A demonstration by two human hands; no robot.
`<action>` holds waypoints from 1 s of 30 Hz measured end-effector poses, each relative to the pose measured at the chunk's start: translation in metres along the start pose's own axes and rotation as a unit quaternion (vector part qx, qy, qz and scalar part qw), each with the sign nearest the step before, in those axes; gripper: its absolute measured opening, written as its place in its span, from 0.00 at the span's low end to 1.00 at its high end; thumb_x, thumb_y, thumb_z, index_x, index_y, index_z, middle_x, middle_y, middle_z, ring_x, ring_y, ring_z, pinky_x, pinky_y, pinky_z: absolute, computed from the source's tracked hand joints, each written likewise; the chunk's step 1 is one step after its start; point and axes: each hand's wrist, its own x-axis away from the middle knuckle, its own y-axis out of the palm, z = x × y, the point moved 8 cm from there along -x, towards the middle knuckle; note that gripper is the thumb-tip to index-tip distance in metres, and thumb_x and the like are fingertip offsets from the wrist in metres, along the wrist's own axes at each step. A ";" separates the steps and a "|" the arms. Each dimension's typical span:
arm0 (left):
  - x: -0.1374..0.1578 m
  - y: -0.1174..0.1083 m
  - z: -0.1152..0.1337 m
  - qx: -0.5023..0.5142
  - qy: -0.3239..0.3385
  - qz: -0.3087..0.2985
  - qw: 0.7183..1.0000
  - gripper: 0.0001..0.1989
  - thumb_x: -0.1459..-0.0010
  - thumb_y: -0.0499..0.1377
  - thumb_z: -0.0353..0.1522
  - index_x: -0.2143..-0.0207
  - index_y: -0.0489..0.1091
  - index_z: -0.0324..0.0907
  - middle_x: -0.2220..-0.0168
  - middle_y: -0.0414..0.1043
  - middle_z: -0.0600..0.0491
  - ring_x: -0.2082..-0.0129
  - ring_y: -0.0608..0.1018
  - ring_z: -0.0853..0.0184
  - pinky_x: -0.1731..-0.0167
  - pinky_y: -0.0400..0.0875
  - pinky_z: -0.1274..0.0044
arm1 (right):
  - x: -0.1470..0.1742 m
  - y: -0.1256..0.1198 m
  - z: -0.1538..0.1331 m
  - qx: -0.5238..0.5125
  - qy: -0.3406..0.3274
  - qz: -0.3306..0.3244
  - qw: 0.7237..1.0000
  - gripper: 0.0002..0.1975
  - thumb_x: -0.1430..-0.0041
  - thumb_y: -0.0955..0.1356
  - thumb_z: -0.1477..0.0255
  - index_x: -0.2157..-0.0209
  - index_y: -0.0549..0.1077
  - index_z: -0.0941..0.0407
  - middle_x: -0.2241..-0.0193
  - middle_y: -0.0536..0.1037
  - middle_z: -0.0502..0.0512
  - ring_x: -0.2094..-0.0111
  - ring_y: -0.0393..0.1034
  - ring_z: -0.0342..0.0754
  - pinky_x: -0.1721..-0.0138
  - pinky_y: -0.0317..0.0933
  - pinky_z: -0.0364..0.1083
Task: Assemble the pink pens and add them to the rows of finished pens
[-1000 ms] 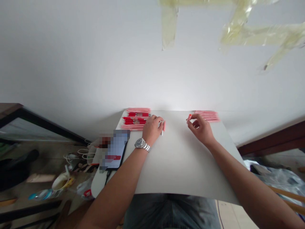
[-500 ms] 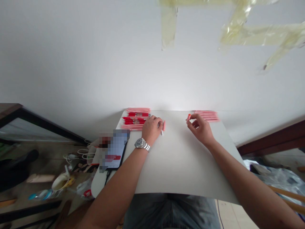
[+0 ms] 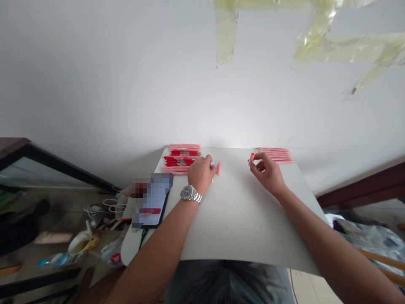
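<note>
My right hand [image 3: 267, 172] pinches a short pink tube with an orange end [image 3: 252, 157] between thumb and fingertips, a little above the white table [image 3: 240, 223]. On the other side my left hand [image 3: 201, 172] is down at the tabletop with its fingers closed. They cover most of a small white piece [image 3: 213, 180], so I cannot tell how it is held. Just right of those fingers lies a pink cap-like piece [image 3: 219, 168]. Red pens [image 3: 179, 161] and pink pens [image 3: 175, 169] lie in rows beside my left hand, partly hidden by it.
More pink pens [image 3: 276, 155] lie at the table's back right, behind my right hand. A phone [image 3: 155, 202] with a cable rests at the left edge. The wall [image 3: 202, 93] rises directly behind the table. A silver watch [image 3: 189, 193] is on my left wrist.
My left hand has closed over the white piece, which showed more fully before. My right hand keeps its pinch on the pink tube, almost still.
</note>
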 end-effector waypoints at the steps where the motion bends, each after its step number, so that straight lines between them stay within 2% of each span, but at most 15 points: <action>1: 0.000 -0.001 0.000 -0.012 -0.002 -0.003 1.000 0.03 0.36 0.58 0.33 0.60 0.71 0.47 0.64 0.76 0.50 0.62 0.76 0.59 0.69 0.58 0.72 | 0.000 0.000 0.000 0.000 0.001 -0.001 1.000 0.13 0.35 0.68 0.57 0.60 0.71 0.52 0.72 0.77 0.50 0.77 0.71 0.44 0.73 0.63 0.44; 7: 0.001 -0.003 0.001 -0.045 -0.008 -0.014 0.999 0.03 0.37 0.57 0.33 0.61 0.71 0.47 0.65 0.76 0.50 0.62 0.77 0.58 0.69 0.59 0.72 | 0.000 0.001 0.001 0.003 0.010 -0.003 1.000 0.13 0.36 0.68 0.57 0.60 0.71 0.52 0.74 0.76 0.49 0.77 0.71 0.44 0.73 0.63 0.44; 13: -0.001 -0.001 -0.004 -0.018 -0.021 -0.011 1.000 0.01 0.39 0.59 0.32 0.65 0.71 0.46 0.67 0.76 0.49 0.63 0.78 0.58 0.69 0.60 0.72 | 0.000 0.000 -0.001 0.004 0.010 0.000 1.000 0.14 0.35 0.68 0.56 0.60 0.71 0.52 0.74 0.77 0.49 0.77 0.71 0.44 0.73 0.63 0.44; 18: -0.003 -0.001 -0.008 0.062 -0.024 0.025 0.997 0.03 0.43 0.63 0.30 0.68 0.71 0.45 0.67 0.77 0.48 0.64 0.78 0.56 0.67 0.63 0.71 | 0.001 0.000 -0.002 0.001 0.005 -0.002 1.000 0.15 0.35 0.67 0.54 0.60 0.71 0.52 0.73 0.77 0.51 0.77 0.71 0.45 0.73 0.63 0.44; 22: -0.002 -0.010 -0.005 0.129 -0.002 0.079 0.988 0.05 0.41 0.62 0.29 0.61 0.73 0.46 0.64 0.78 0.50 0.65 0.77 0.60 0.66 0.66 0.72 | 0.001 0.000 -0.001 -0.003 0.010 -0.004 1.000 0.15 0.35 0.68 0.54 0.60 0.71 0.52 0.74 0.77 0.50 0.77 0.71 0.45 0.73 0.64 0.44; 26: -0.001 -0.017 -0.002 0.245 0.020 0.122 0.962 0.10 0.40 0.59 0.28 0.57 0.73 0.45 0.63 0.76 0.52 0.66 0.76 0.64 0.63 0.69 0.73 | 0.001 0.001 -0.002 -0.013 0.014 -0.015 1.000 0.14 0.36 0.68 0.56 0.60 0.71 0.52 0.76 0.75 0.48 0.78 0.70 0.44 0.73 0.63 0.43; 28: -0.002 -0.016 -0.003 0.328 0.023 0.132 0.935 0.09 0.40 0.59 0.28 0.57 0.72 0.44 0.64 0.75 0.52 0.66 0.76 0.66 0.61 0.70 0.74 | 0.001 0.003 -0.004 -0.019 0.010 -0.024 0.999 0.13 0.36 0.69 0.57 0.60 0.70 0.52 0.76 0.74 0.48 0.78 0.69 0.44 0.73 0.62 0.43; 30: -0.005 -0.012 -0.005 0.428 0.020 0.127 0.895 0.07 0.39 0.58 0.29 0.58 0.71 0.44 0.63 0.75 0.52 0.64 0.77 0.67 0.60 0.73 0.75 | 0.002 0.004 -0.006 -0.022 0.002 -0.036 0.999 0.13 0.36 0.69 0.57 0.60 0.70 0.52 0.75 0.74 0.48 0.78 0.69 0.44 0.73 0.62 0.43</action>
